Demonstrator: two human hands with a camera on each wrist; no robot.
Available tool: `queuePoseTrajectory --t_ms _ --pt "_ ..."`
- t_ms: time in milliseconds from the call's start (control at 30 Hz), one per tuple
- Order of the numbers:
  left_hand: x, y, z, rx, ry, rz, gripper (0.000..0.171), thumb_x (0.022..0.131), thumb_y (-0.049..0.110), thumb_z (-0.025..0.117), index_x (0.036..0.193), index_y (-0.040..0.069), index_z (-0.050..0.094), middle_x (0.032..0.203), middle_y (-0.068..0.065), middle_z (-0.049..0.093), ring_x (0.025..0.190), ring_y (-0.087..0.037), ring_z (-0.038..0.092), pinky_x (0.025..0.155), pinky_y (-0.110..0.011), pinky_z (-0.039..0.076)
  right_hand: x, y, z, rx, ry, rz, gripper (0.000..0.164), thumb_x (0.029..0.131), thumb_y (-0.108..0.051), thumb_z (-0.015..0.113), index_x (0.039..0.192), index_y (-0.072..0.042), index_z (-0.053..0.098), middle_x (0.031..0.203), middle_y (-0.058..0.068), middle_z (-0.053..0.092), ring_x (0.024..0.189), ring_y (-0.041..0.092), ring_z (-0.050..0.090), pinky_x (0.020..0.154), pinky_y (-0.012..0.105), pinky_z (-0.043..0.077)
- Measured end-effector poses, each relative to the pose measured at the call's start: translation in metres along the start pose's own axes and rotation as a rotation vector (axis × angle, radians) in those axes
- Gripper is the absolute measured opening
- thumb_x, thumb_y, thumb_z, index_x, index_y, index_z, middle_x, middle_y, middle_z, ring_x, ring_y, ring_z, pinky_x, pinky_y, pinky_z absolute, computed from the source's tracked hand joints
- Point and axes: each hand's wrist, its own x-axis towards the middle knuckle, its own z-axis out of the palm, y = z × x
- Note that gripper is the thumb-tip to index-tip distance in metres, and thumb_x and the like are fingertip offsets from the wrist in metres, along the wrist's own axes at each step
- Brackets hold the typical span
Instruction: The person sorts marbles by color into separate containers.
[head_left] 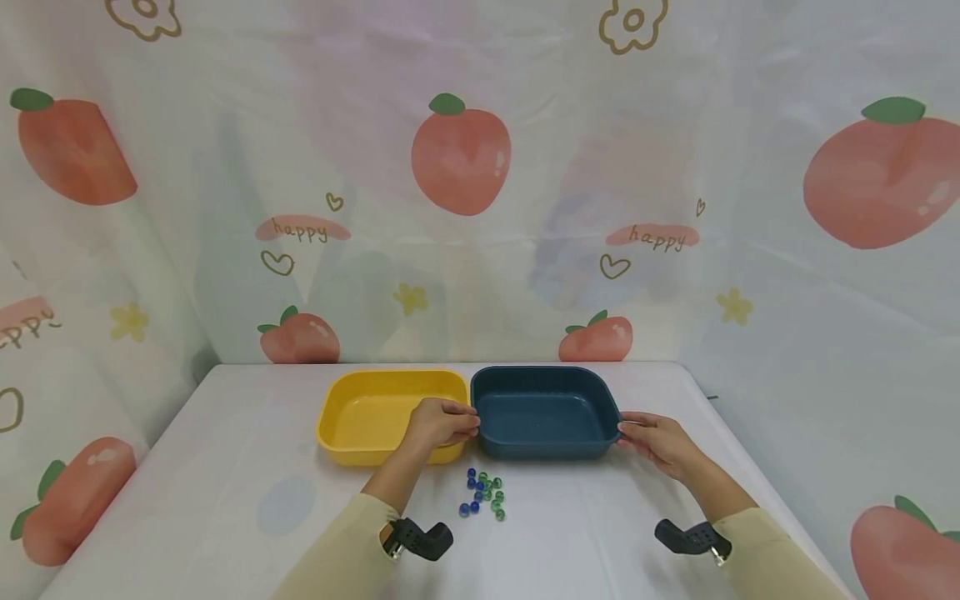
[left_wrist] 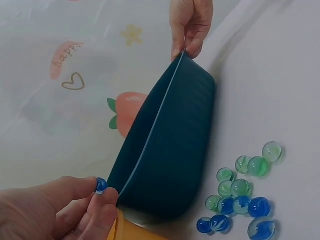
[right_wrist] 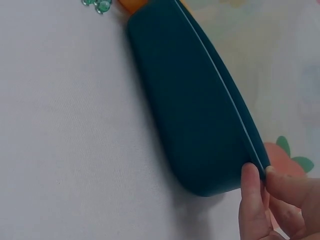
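Between the thumb and fingertips of my left hand (head_left: 438,425) a blue marble (left_wrist: 101,185) is pinched, as the left wrist view shows. That hand is over the right side of the yellow tray (head_left: 360,457), its fingers right at the left rim of the dark blue tray (head_left: 547,450). My right hand (head_left: 663,442) pinches the dark blue tray's right rim, thumb on one side and fingers on the other. In front of the trays, several green marbles (left_wrist: 258,166) and blue marbles (left_wrist: 259,207) lie loosely grouped on the white cloth.
Both trays stand side by side at the back of the white-covered table (head_left: 570,533). Behind them hangs a patterned cloth (head_left: 465,283) with peaches, and it also runs along both sides. Each wrist wears a black strap-like device (head_left: 423,540).
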Motion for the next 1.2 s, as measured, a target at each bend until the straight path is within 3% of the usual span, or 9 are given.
queuePoseTrajectory --t_ms 600,1200 --pt "0.0058 0.0019 0.0025 0.001 -0.039 0.028 0.015 0.088 0.007 0.073 0.100 -0.001 0.075 0.088 -0.011 0.075 0.079 -0.019 0.074 0.071 -0.025 0.061 -0.0042 -0.0016 0.0021 0.066 -0.014 0.000 0.057 0.098 0.000 0.054 0.143 0.021 0.025 0.101 0.005 0.070 0.085 0.011 0.071 0.079 0.024 0.059" --pt "0.0067 0.0017 0.0061 0.049 -0.002 0.052 0.016 0.082 0.006 0.079 0.096 0.000 0.077 0.086 -0.012 0.075 0.075 -0.018 0.073 0.069 -0.026 0.061 -0.0035 -0.0009 0.0010 0.047 -0.006 0.000 0.056 0.099 -0.002 0.055 0.143 0.020 0.027 0.108 0.009 0.069 0.088 0.012 0.071 0.083 0.026 0.059"
